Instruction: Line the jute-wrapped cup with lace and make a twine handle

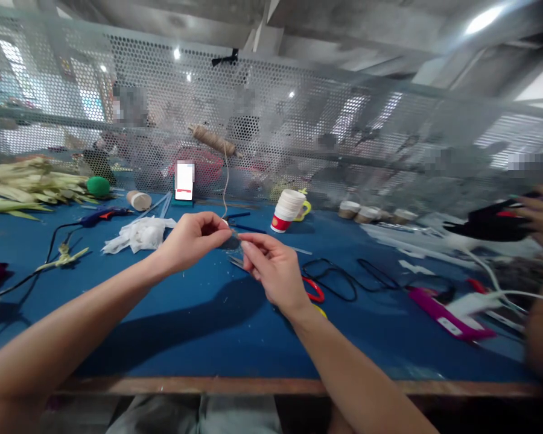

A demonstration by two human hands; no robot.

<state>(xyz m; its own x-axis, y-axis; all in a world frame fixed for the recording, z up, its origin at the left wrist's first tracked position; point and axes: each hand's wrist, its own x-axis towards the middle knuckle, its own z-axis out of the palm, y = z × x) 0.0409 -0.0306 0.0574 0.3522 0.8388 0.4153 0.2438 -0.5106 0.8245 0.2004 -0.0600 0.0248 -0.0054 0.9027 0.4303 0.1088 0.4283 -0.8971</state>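
This looks like a craft workshop: perforated metal screen (298,102) across the upper frame, twine spool (215,142) upper centre, glue gun (104,216) at left, blue worktable (185,343) below.

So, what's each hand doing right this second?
Left hand: fingertips pinched closed; anything held is too small to identify.
Right hand: also pinched closed; what it holds can't be told.

1. The left hand (192,241) is showing bare, with slim fingers and a narrow wrist.
2. The right hand (274,268) is likewise showing bare, its knuckles forming a rounded outline.
3. The left forearm (95,307) is appearing uncovered, widening smoothly from the wrist.
4. The right forearm (348,361) is appearing uncovered too, with the same tapering shape.
5. The person is wearing grey trousers (239,416), the cloth creasing softly over the thighs.
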